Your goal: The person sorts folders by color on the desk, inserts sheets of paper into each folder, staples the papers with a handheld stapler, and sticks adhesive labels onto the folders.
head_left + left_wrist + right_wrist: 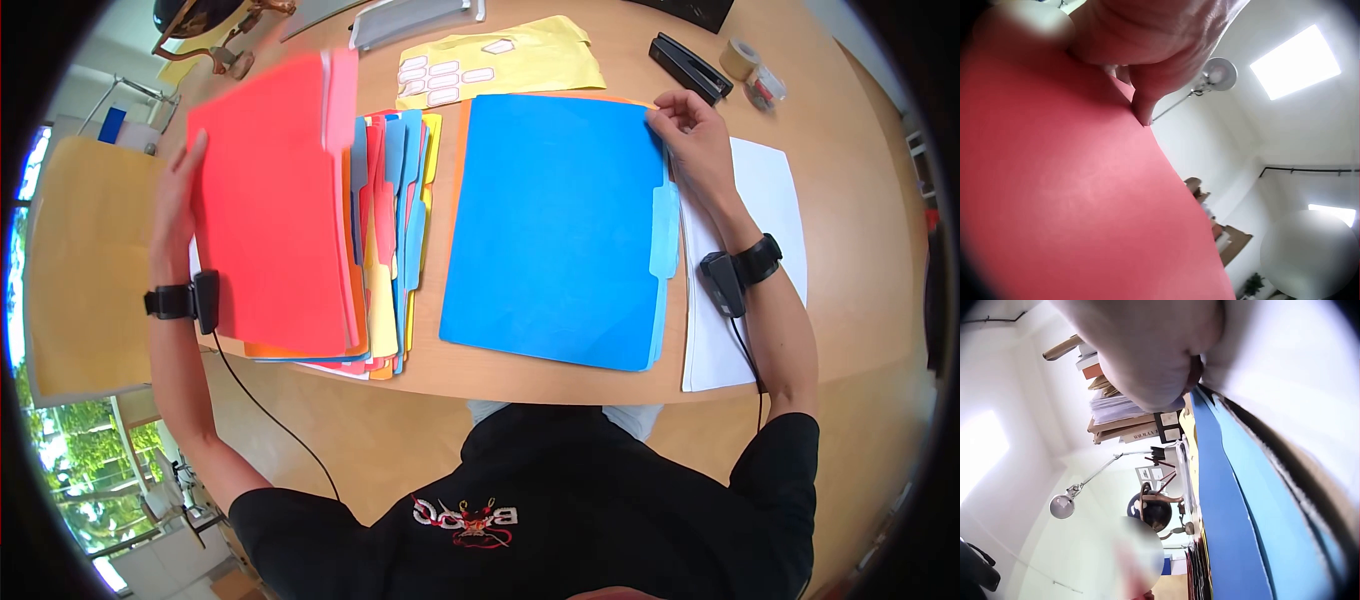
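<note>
A red folder (270,210) tilts up over the left stack of coloured folders (385,240), and my left hand (177,195) grips its left edge. In the left wrist view the red folder (1085,187) fills much of the picture, my left hand's fingertips (1143,117) at its edge. To the right, a blue folder (555,230) lies over others, with a light blue tab and an orange edge showing. My right hand (697,145), fingers curled, pinches its upper right corner. The right wrist view shows the right hand (1147,356) at the blue folder's edge (1225,506).
White paper (775,210) lies right of the blue folder, partly under my right forearm. Behind are a yellow envelope (540,60) with white labels, a black stapler (690,68) and a tape roll (740,60). A globe (190,15) stands far left.
</note>
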`<action>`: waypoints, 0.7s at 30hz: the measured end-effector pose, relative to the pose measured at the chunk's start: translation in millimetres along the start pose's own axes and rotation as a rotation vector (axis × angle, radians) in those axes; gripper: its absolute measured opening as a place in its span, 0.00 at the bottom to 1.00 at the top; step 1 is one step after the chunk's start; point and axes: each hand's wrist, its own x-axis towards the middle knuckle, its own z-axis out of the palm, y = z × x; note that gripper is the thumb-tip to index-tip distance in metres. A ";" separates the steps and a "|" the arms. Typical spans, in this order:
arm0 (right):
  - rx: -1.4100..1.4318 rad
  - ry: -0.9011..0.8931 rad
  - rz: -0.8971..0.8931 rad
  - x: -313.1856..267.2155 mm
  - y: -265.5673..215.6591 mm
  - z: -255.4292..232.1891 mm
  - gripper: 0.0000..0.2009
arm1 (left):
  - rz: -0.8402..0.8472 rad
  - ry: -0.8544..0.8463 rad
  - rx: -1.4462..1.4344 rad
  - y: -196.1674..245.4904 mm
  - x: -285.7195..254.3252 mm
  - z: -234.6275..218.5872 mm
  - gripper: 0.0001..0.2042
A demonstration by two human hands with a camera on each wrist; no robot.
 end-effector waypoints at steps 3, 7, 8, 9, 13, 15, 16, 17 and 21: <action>-0.168 0.000 0.067 -1.6 -8.7 -1.2 0.13 | -0.068 0.033 0.278 -66.5 9.3 -29.0 0.29; -0.408 0.074 -0.033 -6.6 -17.8 0.1 0.16 | 0.268 0.237 1.059 -120.3 16.9 -14.1 0.34; -0.488 0.077 -0.063 -6.9 -15.3 -0.3 0.18 | 0.424 0.273 1.242 -103.8 8.5 5.4 0.33; -0.568 0.079 -0.095 -6.8 -15.3 -0.5 0.20 | 0.582 0.310 1.422 -86.2 0.5 22.4 0.32; -0.640 0.029 0.066 -8.9 -33.7 1.0 0.21 | 0.193 -0.394 0.450 -33.9 -14.0 115.4 0.29; -0.645 0.016 0.070 -9.5 -34.4 0.3 0.21 | -0.026 -0.630 0.259 -9.0 -34.7 166.0 0.31; -0.650 0.015 0.062 -9.4 -33.9 0.3 0.21 | -0.058 -0.663 0.245 -10.5 -39.6 186.3 0.31; -0.648 0.016 0.058 -9.5 -32.7 0.3 0.21 | -0.089 -0.696 0.232 -16.0 -41.8 203.5 0.32; -0.653 0.019 0.043 -9.4 -32.0 1.1 0.20 | -0.156 -0.644 0.255 -29.4 -38.5 249.3 0.25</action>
